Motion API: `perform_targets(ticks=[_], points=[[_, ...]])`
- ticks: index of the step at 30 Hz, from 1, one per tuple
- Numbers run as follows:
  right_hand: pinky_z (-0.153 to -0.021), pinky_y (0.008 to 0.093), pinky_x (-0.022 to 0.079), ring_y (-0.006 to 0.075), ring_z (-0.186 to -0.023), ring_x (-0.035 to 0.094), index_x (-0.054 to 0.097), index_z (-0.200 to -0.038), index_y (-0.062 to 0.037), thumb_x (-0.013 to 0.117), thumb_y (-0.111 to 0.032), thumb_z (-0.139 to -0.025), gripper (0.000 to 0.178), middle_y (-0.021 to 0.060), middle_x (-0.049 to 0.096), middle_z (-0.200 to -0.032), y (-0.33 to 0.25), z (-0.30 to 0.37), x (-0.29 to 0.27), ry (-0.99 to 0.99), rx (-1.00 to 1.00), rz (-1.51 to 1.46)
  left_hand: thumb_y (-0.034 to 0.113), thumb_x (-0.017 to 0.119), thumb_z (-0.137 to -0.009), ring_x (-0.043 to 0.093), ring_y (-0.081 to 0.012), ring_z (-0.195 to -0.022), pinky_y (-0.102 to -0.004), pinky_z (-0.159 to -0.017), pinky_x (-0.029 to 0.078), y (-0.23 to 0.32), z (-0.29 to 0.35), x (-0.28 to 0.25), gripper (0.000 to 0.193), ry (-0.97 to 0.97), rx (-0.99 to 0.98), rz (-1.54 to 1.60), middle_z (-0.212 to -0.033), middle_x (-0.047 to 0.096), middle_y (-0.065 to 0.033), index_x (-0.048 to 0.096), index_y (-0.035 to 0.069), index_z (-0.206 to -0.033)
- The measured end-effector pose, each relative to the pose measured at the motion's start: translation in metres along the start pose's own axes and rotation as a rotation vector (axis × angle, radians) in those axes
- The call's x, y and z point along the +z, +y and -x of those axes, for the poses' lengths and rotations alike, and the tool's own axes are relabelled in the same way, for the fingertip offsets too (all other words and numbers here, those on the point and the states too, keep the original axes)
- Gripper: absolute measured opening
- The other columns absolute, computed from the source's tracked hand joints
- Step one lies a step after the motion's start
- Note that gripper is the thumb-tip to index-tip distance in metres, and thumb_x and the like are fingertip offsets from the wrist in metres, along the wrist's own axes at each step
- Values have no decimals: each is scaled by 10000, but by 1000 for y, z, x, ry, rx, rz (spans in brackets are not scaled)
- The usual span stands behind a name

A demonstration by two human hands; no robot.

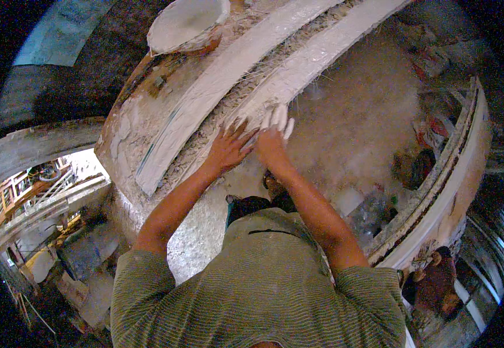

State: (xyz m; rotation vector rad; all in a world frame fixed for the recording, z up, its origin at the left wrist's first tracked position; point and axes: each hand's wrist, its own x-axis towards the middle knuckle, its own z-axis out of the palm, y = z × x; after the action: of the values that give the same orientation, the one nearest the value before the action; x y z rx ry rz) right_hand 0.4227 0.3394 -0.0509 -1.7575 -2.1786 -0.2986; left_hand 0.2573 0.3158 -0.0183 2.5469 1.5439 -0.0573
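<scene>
Two long strips of wet white plaster-like material lie side by side on a work surface, the outer strip [205,93] and the inner strip [321,52]. Fine fibres stick out along their edges. My left hand [229,146] rests with fingers spread at the near part of the inner strip, its fingertips smeared white. Close beside it, my right hand [273,134] lies on the same strip with fingers stretched out and thickly coated in white. Neither hand shows anything held.
A round bowl [205,43] of white paste stands on the bench [125,119] at the far left. Dusty floor [356,122] spreads right of the strips. A curved pale-edged bench [446,180] runs along the right, with clutter beneath. Another person [437,284] is at the lower right.
</scene>
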Motion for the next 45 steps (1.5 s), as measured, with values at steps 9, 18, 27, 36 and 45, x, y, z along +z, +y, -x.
perform_targets(ticks=[9,18,27,36,45], points=[[-818,594,482,414,-917,656,710,-900,-21,534,-387,-929,407,239,688,-925,175,-161,58,-298,210,-161,545,358,-1013,216,-396,-1494,-601,-1215,93,13,-157,9,562,286,2,109,-1600,301,-172,417,289,-1511],[-1171,603,192,478,-1411,298,424,-1415,63,457,-430,-1000,645,307,347,-1503,50,-71,19,-305,-292,84,529,403,-1010,151,-446,-1499,-606,-1212,63,-19,30,3,574,98,-150,144,-1617,236,-203,394,277,-1526],[-1216,570,77,418,-1495,186,237,-1524,80,465,-473,-999,796,299,204,-1595,-144,97,-47,-365,-242,-320,543,403,-1006,151,-452,-1498,-550,-1226,96,-26,300,-2,667,-110,-427,69,-1635,178,-207,259,238,-1582],[-1077,601,346,465,-1183,543,632,-1152,88,570,-383,-929,524,319,615,-1137,-240,164,-101,-607,-590,-477,471,475,-1001,215,-469,-1469,-518,-1210,201,-44,381,12,722,5,-449,380,-1627,152,-248,237,101,-1573],[-1054,605,397,446,-1029,618,664,-1145,77,498,-362,-941,512,292,648,-1102,-223,91,-86,-538,-285,-244,481,506,-984,197,-445,-1483,-501,-1217,200,-70,315,12,757,-37,-80,476,-1615,158,-276,263,36,-1546]])
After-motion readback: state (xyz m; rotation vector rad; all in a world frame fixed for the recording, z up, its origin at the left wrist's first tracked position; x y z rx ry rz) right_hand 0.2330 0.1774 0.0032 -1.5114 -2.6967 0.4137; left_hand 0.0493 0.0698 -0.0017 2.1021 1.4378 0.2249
